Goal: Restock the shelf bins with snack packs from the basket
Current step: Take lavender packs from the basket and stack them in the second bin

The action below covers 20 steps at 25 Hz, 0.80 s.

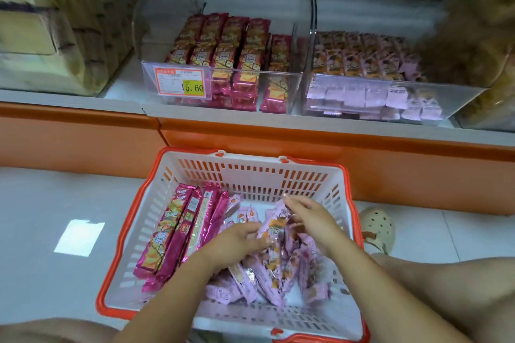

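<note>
Left hand (239,241) and right hand (310,217) grip pale pink snack packs (274,267) in orange-rimmed white plastic basket (250,172); far clear shelf bins (250,72) part-filled; many remain.

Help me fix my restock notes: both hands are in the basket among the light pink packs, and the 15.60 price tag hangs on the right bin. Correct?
One slip: the head view shows the price tag on the left bin, before the dark magenta packs, not the right bin. The left hand and right hand are in the basket among the light pink packs.
</note>
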Each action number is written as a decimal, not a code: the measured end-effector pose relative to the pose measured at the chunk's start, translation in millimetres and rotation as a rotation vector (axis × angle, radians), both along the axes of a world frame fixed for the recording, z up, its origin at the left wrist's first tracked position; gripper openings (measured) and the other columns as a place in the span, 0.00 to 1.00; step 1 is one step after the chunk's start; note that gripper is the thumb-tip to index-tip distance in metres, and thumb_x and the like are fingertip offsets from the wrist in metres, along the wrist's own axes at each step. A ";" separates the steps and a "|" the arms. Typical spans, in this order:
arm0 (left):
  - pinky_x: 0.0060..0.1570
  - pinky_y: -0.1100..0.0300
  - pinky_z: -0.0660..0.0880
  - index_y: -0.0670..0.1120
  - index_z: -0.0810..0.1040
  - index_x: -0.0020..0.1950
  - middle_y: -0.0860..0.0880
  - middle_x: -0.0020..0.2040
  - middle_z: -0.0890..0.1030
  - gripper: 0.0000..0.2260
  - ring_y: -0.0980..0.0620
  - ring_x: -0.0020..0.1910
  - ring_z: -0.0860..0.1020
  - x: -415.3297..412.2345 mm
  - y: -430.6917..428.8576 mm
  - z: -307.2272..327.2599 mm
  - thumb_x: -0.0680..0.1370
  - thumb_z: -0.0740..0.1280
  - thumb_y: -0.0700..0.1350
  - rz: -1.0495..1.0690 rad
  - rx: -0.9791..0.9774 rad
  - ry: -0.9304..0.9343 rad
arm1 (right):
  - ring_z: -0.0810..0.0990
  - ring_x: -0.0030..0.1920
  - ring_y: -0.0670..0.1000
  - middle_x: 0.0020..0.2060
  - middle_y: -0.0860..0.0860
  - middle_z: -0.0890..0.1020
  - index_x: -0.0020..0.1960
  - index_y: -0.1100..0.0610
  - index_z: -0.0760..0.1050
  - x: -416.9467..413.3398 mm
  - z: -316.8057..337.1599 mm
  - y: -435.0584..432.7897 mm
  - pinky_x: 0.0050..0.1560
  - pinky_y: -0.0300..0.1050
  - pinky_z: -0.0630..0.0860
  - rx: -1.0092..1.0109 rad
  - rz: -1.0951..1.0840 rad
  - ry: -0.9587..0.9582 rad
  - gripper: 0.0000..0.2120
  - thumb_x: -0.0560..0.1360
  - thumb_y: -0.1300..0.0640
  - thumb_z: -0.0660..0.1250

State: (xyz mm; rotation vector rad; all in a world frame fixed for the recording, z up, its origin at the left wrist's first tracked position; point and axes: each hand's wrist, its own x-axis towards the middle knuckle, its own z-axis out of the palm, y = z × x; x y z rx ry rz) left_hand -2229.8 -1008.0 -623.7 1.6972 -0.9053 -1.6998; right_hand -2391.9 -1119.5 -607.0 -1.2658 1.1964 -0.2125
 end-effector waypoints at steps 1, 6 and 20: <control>0.60 0.45 0.76 0.45 0.76 0.60 0.48 0.53 0.84 0.12 0.47 0.53 0.83 -3.8 0.4 7.7 0.78 0.67 0.46 -0.021 0.036 0.097 | 0.81 0.41 0.49 0.49 0.48 0.80 0.52 0.46 0.80 -2.8 1.8 -1.7 0.48 0.46 0.80 0.037 -0.039 -0.069 0.09 0.75 0.44 0.67; 0.57 0.52 0.78 0.48 0.69 0.67 0.47 0.57 0.83 0.20 0.47 0.56 0.81 -12.9 0.3 21.6 0.76 0.69 0.45 0.006 0.061 0.259 | 0.77 0.27 0.47 0.40 0.52 0.80 0.50 0.58 0.82 -10.2 14.8 -3.9 0.33 0.37 0.78 0.032 -0.150 -0.149 0.07 0.76 0.56 0.68; 0.47 0.58 0.81 0.44 0.76 0.61 0.41 0.52 0.83 0.13 0.47 0.51 0.83 -4.1 -22.4 35.8 0.77 0.68 0.38 0.630 -0.117 0.315 | 0.83 0.39 0.50 0.44 0.56 0.83 0.54 0.62 0.78 -41.9 28.6 -11.8 0.35 0.42 0.81 0.291 0.005 -0.340 0.08 0.76 0.68 0.65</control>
